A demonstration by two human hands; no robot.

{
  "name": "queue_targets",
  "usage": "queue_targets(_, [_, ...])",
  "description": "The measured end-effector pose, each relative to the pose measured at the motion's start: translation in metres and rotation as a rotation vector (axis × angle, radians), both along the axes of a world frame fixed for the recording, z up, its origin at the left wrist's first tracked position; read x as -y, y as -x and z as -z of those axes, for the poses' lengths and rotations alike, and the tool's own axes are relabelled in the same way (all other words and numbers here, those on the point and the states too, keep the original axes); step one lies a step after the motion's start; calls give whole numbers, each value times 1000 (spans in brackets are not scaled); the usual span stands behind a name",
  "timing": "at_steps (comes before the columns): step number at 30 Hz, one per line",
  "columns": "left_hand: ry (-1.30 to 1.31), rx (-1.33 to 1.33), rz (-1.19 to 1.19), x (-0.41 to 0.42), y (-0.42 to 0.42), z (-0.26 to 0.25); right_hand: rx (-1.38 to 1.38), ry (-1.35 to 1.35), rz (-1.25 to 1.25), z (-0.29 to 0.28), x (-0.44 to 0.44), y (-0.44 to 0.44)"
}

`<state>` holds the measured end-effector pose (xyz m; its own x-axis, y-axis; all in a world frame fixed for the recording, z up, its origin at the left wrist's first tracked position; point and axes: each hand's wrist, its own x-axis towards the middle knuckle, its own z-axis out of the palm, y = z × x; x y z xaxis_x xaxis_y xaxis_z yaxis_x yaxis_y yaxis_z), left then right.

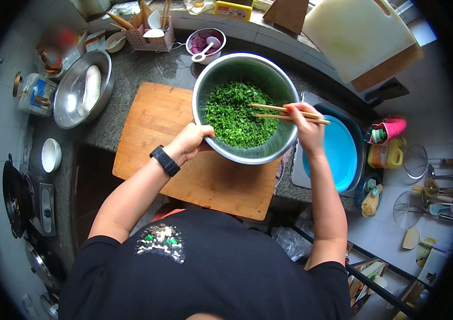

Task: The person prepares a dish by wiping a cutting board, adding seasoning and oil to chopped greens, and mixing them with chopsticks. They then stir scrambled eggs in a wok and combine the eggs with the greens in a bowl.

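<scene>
A deep stainless steel bowl (246, 155) holds finely chopped green leaves (238, 116). My left hand (192, 142) grips its near left rim, thumb over the edge; the fingers beneath are hidden. Between the fingers of my right hand (308, 130) is a pair of wooden chopsticks (268, 116), their tips in the greens near the bowl's middle. Under and before the bowl lies a wooden cutting board (154, 120), its near edge reaching past the counter. The bowl looks raised or tilted above the board; how it is supported cannot be told.
At left, a metal basin (104, 96) contains a pale dough roll (91, 88). A small bowl of purple food (200, 40) with a white spoon stands behind. A blue basin (330, 156) sits in the sink at right. A white bowl (51, 155) is near the stove (46, 212).
</scene>
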<state>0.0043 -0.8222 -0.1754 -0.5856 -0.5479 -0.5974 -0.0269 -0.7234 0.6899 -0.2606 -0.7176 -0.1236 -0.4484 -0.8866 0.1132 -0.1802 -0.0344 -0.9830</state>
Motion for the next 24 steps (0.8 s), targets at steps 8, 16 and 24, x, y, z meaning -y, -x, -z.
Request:
queue_targets(8, [-23,-24,-59,-35,-69,-26,-208,122,114,17,-4,-69])
queue_targets(16, [5,-46,-149,-44,-144,-13,-76,181,-178,-7,-20,-203])
queue_targets(24, [68,-82,-254,-52,-200,-8,-115,118,-143,-17,-17,-197])
